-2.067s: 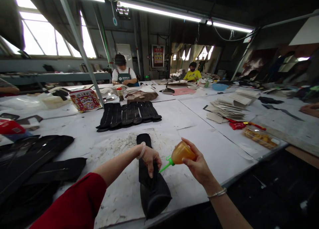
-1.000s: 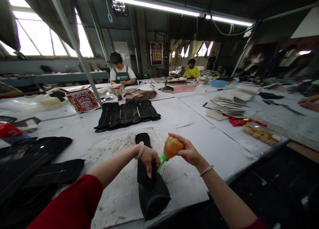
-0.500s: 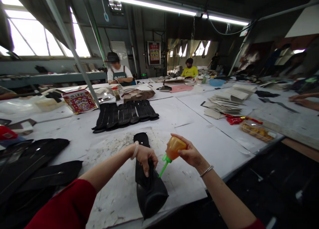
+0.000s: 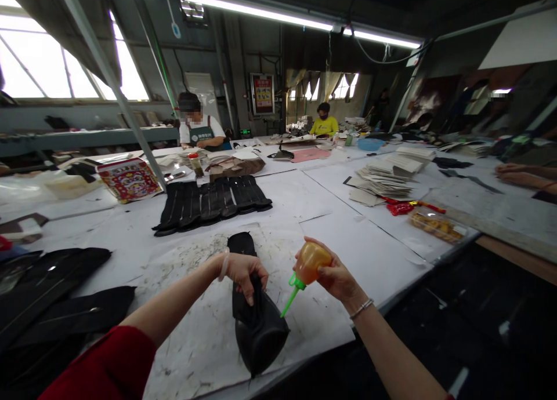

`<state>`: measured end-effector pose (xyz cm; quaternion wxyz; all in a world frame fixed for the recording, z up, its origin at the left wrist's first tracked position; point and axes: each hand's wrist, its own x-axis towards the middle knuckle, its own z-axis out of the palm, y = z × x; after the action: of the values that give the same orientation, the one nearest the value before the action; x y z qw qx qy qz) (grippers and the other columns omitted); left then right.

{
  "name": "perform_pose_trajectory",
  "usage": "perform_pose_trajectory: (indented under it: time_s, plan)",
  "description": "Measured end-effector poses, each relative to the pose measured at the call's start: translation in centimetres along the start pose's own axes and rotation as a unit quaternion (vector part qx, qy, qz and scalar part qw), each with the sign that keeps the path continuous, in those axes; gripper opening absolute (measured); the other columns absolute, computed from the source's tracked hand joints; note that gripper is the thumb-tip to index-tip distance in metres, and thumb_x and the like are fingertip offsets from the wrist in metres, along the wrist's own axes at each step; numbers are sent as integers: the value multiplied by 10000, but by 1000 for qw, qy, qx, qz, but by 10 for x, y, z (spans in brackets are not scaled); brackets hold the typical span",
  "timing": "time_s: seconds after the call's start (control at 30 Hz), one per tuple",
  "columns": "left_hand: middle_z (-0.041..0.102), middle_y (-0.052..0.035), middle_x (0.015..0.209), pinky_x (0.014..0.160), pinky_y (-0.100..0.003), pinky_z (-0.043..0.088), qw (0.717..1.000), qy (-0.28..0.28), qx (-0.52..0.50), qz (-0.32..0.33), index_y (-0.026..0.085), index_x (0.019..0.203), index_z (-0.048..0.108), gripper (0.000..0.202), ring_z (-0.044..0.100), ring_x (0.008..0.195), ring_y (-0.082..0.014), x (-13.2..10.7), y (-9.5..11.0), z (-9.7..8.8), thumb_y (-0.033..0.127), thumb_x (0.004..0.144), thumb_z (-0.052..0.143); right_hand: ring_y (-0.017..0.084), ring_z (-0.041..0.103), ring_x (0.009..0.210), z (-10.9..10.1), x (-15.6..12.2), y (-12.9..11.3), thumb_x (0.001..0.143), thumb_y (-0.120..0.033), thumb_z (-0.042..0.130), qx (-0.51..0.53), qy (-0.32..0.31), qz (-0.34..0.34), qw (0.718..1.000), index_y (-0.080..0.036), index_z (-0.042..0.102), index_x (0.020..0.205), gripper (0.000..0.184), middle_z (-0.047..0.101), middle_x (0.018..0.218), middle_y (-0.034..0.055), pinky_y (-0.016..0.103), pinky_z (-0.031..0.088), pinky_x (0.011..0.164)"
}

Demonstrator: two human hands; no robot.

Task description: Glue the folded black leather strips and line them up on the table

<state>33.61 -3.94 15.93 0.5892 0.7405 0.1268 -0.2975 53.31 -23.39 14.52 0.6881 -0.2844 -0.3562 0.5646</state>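
Over paper [image 4: 191, 342], two hands [image 4: 244, 271], one bottle [image 4: 313, 261] (tilted)

squeeze bottle [image 4: 312, 262] was amber, its nozzle [image 4: 290, 301] bright green | pointed piece [image 4: 261, 341] was black | sheet [image 4: 187, 356] was white, speckled dark | sleeve [image 4: 104, 362] was red | bag [image 4: 129, 181] was red, print multicoloured | basin [image 4: 369, 145] was light blue | a co-worker's top [image 4: 326, 126] was yellow

Glossy plastic bottle [image 4: 312, 262], smooth leather-like black piece [image 4: 261, 339], matt paper sheet [image 4: 315, 330].
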Motion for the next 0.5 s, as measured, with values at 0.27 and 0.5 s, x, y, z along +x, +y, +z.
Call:
perform_pose_trajectory:
  time_s: [0.27, 0.5]
  plan:
    - [631, 69, 516, 381, -159, 432, 999, 15, -38, 23, 174, 743, 633, 449, 520, 389, -73, -5, -8, -3, 279, 405, 909, 284, 688, 916, -7, -12, 9, 647, -302, 814, 23, 18, -26, 999, -264, 539, 1283, 693, 705, 1053, 82, 513, 472, 915]
    - [636, 52, 507, 339, -149, 395, 992, 41, -103, 57, 164, 739, 617, 422, 510, 363, -73, -8, -12, -1, 299, 451, 893, 262, 675, 929, -2, -26, 15, 643, -344, 818, 60, 97, -50, 992, -276, 555, 1252, 668, 707, 1042, 56, 499, 457, 955]
